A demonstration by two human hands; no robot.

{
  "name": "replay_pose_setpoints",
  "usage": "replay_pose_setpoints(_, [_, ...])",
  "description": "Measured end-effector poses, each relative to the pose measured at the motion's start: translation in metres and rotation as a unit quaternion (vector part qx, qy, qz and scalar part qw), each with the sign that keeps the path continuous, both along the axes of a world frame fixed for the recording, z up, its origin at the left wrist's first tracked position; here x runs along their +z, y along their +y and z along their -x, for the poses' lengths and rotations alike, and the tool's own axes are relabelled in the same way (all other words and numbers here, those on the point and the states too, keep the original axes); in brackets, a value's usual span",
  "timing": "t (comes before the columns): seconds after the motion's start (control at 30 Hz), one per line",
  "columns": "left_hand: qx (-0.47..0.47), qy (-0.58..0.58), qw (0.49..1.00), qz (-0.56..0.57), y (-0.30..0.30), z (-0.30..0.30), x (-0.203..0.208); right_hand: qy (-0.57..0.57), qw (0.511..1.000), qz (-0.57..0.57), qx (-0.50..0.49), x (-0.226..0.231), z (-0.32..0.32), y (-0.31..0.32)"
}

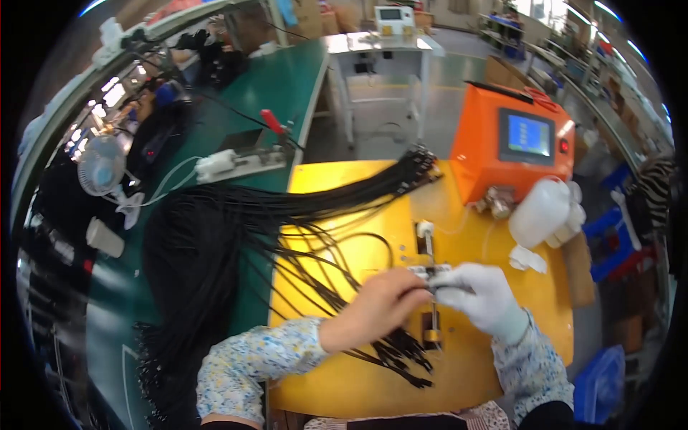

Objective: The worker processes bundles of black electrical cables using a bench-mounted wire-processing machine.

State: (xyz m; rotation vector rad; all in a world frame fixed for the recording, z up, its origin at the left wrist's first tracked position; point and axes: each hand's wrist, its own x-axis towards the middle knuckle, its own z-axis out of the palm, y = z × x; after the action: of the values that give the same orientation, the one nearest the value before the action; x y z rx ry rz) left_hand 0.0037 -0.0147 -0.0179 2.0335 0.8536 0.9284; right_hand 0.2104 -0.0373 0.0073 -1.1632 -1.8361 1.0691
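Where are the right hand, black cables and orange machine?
Right hand (487,295), head view: middle of the white glove.
Black cables (190,240), head view: middle of the thick bundle.
Orange machine (482,145), head view: casing left of its screen.

Your view is bright: ceiling tubes (608,10) and a window (548,13) burn nearly white beyond the yellow tabletop's (344,394) far right corner. Glare whitens patches toward its left edge. Your fingers (407,284) look softly blurred, distant detail is hazy, and straight lines bow toward the blackened corners.
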Motion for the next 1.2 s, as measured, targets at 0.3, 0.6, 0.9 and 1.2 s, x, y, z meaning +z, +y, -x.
replay_pose_setpoints(0.3, [0.022, 0.024, 0.995, -0.096, 0.017, 0.003, -0.011, -0.017, 0.996, 0.059, -0.068, -0.015, -0.011, 0.016])
replay_pose_setpoints(0.6, [0.01, 0.083, 0.974, -0.21, 0.017, 0.002, -0.027, -0.167, 0.966, -0.194, -0.035, -0.035, -0.013, 0.023])
replay_pose_setpoints(0.9, [0.0, 0.253, 0.917, -0.309, 0.009, 0.005, -0.022, -0.193, 0.943, -0.267, -0.045, -0.022, -0.028, 0.062])
replay_pose_setpoints(1.2, [-0.005, 0.263, 0.908, -0.325, 0.007, 0.003, -0.018, -0.569, 0.777, -0.264, 0.046, -0.019, 0.044, 0.188])
